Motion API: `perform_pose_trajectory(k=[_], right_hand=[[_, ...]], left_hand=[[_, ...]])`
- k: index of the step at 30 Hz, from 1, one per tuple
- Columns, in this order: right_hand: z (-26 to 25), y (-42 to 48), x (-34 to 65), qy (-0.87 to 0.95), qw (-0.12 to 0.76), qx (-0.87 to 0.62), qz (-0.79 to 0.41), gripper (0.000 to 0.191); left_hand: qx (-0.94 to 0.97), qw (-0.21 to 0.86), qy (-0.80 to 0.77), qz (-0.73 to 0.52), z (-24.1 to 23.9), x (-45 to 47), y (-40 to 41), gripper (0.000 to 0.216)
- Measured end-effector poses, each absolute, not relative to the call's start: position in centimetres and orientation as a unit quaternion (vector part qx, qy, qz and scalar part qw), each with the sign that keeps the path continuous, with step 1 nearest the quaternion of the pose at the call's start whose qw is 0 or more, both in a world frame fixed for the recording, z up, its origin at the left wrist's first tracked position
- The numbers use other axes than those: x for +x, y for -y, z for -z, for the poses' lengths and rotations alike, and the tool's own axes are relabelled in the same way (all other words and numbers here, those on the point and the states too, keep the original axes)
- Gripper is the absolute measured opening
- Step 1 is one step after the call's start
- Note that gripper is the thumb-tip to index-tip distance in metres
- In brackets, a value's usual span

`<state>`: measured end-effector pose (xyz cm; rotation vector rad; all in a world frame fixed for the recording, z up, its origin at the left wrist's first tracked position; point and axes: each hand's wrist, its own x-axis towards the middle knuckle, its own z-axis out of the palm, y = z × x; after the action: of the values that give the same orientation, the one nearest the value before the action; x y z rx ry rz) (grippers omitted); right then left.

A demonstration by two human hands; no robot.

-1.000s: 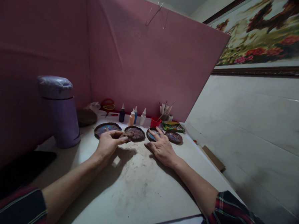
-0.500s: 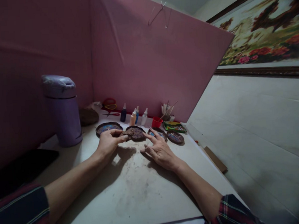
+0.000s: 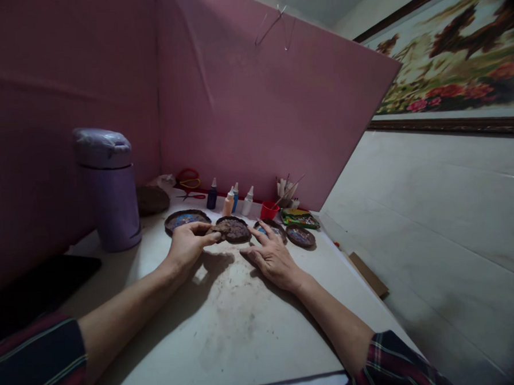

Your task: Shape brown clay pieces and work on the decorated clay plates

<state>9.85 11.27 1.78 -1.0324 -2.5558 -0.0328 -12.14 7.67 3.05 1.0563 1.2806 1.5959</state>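
Observation:
My left hand (image 3: pixel 189 242) pinches a small lump of brown clay (image 3: pixel 218 231) between thumb and fingers, above the table. Just behind the lump lies a round brown clay dish (image 3: pixel 236 230) with a rough, lumpy inside. My right hand (image 3: pixel 272 257) is open, palm down, its fingers spread beside that dish. Its fingertips partly cover another clay dish (image 3: pixel 278 230) with blue and white inside. A larger painted clay dish (image 3: pixel 186 218) sits behind my left hand. To the right of my right hand rests a smaller painted clay dish (image 3: pixel 301 236).
A purple lidded canister (image 3: pixel 110 194) and a big clay block (image 3: pixel 152 200) stand at left. Behind the dishes are several paint bottles (image 3: pixel 228 203), scissors (image 3: pixel 191 196), a red cup (image 3: pixel 269 210) and a green packet (image 3: pixel 300 218). Crumbs dot the white table (image 3: pixel 231 355).
My right hand has shifted slightly, its thumb and fingers drawing closer together near the table. My left hand keeps its pinch on the clay lump in nearly the same spot.

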Motion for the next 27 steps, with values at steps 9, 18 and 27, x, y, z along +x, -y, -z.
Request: perform_pose_trajectory(k=[9, 18, 27], right_hand=[[-1.9, -11.4, 10.0, 0.915, 0.192, -0.355, 0.003, 0.038], [-2.1, -10.9, 10.0, 0.932, 0.176, -0.315, -0.025, 0.039], [-2.5, -10.4, 9.6, 0.935, 0.18, -0.304, -0.013, 0.037]], left_hand=[[0.423, 0.406, -0.513, -0.627, -3.1, -12.1, -7.6, 0.023], [0.419, 0.403, -0.516, -0.629, -3.0, -12.2, -7.8, 0.021], [0.428, 0.406, -0.503, -0.632, -2.8, -12.4, -7.9, 0.026]])
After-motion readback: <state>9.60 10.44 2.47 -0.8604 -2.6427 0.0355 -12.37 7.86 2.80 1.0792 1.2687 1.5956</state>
